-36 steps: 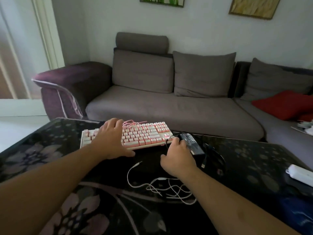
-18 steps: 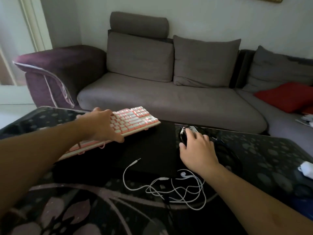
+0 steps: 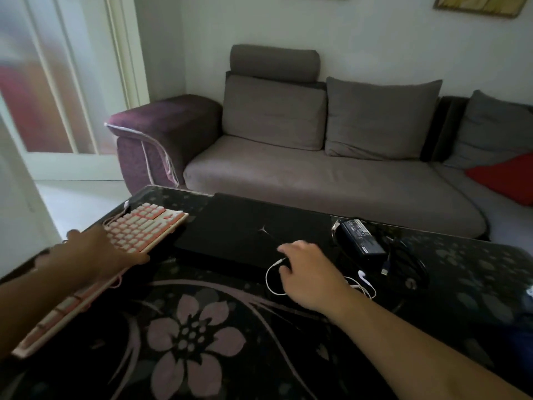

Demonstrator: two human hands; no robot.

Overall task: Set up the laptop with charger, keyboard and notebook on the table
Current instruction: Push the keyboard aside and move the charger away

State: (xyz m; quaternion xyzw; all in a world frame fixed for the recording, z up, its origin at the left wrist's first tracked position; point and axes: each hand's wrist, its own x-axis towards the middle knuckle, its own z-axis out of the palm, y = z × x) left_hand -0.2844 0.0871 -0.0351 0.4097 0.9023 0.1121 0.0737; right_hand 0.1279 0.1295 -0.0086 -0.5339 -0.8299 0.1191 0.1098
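left hand (image 3: 95, 252) lies across the keyboard (image 3: 121, 255), fingers curled over its near edge, gripping it. its long axis runs diagonally, far end beside the closed laptop (image 3: 245, 229), near end off toward the counter (image 3: 190, 336) edge at left. right hand (image 3: 310, 272) rests loosely open at the laptop's near right corner, by the white earphone cable (image 3: 274, 284), holding nothing i can see. charger (image 3: 360, 236) sits just right of the laptop, nearer the right hand. no notebook visible.
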